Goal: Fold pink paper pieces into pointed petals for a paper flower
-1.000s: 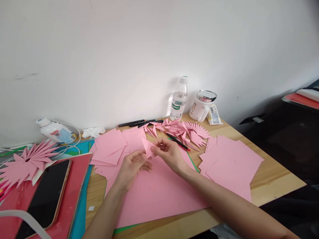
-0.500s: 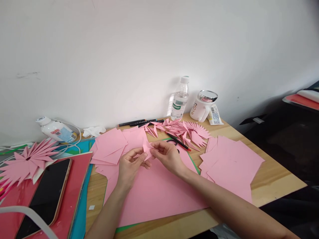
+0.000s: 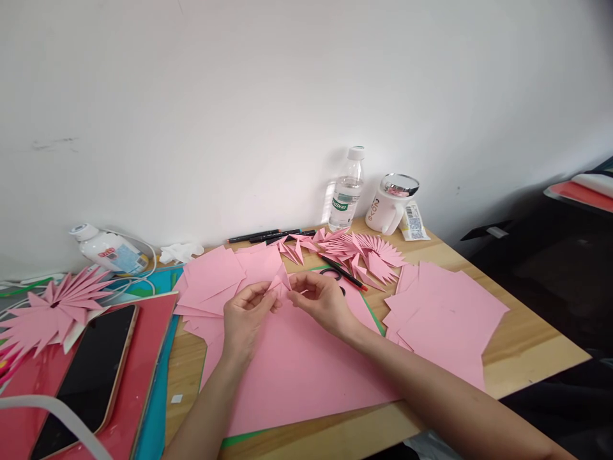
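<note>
Pink paper piece: seen in head view between both hands, held above the large pink sheet [image 3: 306,370]; creased to a point [image 3: 280,281], fold seemingly unfinished.
Left hand [image 3: 248,316]: thumb and fingers pinched on the piece's left side.
Right hand [image 3: 323,303]: fingertips brought together at its right edge, apparently clamped on it; exact contact partly hidden.
Folded ring [image 3: 357,245]: beyond the grip, to its right; many points already joined, apparently not a full circle.
Loose folded pieces [image 3: 294,249]: just beyond the grip; folding judged done, joining judged left.
Pink paper wheel [image 3: 57,303]: well left of the grip; looks assembled.
Left sheets [image 3: 213,278]: just left of the grip, flat, unfolded.
Right sheets [image 3: 445,319]: well right of the grip, likewise unfolded; much folding judged left.
</note>
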